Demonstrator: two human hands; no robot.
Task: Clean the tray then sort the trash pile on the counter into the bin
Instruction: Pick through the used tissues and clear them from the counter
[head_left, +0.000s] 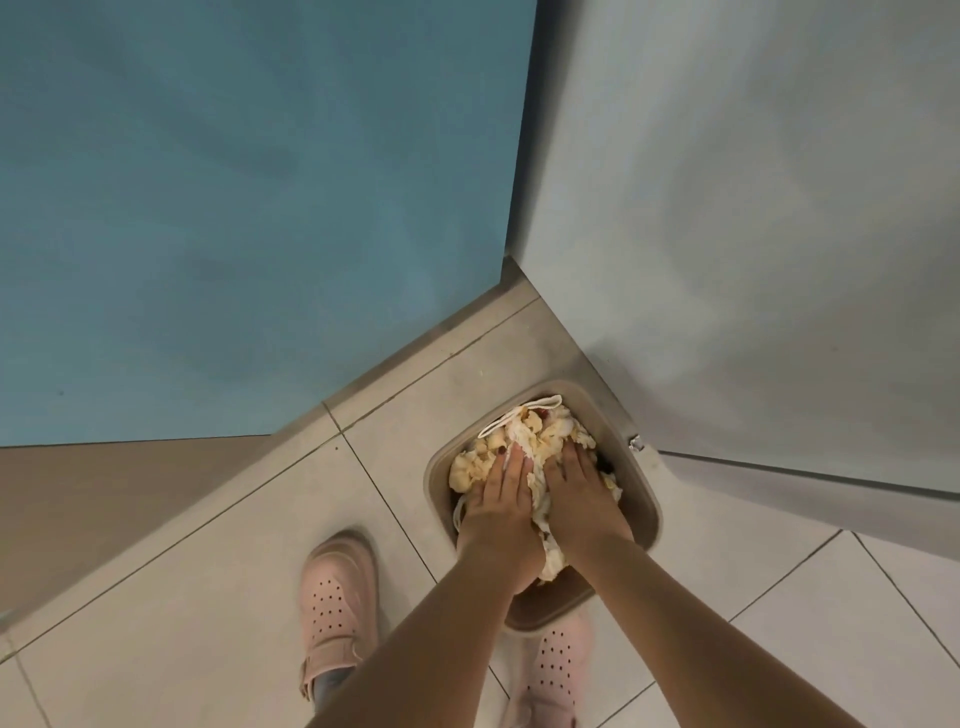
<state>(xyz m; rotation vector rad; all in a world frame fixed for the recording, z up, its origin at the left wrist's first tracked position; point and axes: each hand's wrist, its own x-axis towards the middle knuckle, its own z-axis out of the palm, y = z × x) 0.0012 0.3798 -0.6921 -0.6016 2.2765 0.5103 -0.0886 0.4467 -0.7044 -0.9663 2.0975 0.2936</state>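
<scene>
A brown bin stands on the floor in the corner below me. It is filled with crumpled, yellow-stained white paper trash. My left hand and my right hand lie flat side by side on top of the trash, fingers together and pointing away from me, pressing down on it. A strip of the paper shows between the two hands. Neither hand grips anything that I can see. No tray or counter is in view.
A blue wall rises at the left and a grey door or panel at the right, meeting behind the bin. My two feet in pink shoes stand on the pale tiled floor close to the bin's near edge.
</scene>
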